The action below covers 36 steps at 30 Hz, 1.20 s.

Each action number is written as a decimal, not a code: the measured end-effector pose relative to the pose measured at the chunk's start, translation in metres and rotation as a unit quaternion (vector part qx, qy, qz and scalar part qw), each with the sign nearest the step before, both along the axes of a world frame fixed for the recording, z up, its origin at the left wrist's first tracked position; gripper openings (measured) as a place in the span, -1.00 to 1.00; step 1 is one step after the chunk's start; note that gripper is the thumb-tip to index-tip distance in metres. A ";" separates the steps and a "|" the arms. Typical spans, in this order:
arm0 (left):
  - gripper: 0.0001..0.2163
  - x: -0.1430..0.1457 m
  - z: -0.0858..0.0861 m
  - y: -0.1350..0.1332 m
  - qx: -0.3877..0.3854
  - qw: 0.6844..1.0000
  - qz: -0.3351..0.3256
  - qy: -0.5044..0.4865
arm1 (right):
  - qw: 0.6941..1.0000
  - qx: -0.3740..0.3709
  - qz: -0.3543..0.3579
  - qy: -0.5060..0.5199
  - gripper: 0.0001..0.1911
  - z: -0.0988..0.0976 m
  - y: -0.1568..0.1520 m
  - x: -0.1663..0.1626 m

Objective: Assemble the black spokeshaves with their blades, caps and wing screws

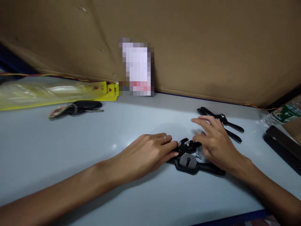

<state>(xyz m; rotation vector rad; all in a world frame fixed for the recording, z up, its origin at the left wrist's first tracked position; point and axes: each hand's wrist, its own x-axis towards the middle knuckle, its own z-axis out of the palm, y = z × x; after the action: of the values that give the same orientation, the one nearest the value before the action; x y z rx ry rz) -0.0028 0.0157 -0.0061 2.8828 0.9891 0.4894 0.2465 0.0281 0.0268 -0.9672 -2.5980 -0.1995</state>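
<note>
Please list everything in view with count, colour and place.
Near tools: apparently two, black, one grey-plated, between hands
Fasteners: at least two, silver, by near tools
Far tools: apparently two, black, beyond right hand
Keys: one bunch, mostly black, left
Packs: at least two, yellow and clear, back left
Pixelated item: one, white-pink, back centre
Bottle: one, clear, green label, right
Long object: one, dark, right
Wire: red-yellow, back edge
Cardboard: brown, behind
Table: one, pale grey, beneath
Left hand: one, silver ring, on near tools
Right hand: one, ringless, at near tools
</note>
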 end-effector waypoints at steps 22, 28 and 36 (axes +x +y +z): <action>-0.67 -0.008 0.000 0.016 -0.001 0.980 0.110 -0.165 | 0.974 -0.172 -0.145 -0.001 -0.74 0.006 0.028 0.045; -0.76 -0.010 0.000 0.025 -0.093 0.988 0.096 -0.082 | 0.986 -0.138 -0.073 0.058 -0.81 -0.001 0.022 0.000; -0.78 -0.007 0.004 0.024 -0.094 0.989 0.106 -0.052 | 0.995 -0.102 0.015 0.010 -0.79 -0.003 0.032 -0.026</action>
<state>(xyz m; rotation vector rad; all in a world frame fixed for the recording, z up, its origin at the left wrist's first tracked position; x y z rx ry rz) -0.0098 0.0392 -0.0020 2.5741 1.2582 0.5216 0.2204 0.0601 0.0239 -0.9902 -2.6513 0.0861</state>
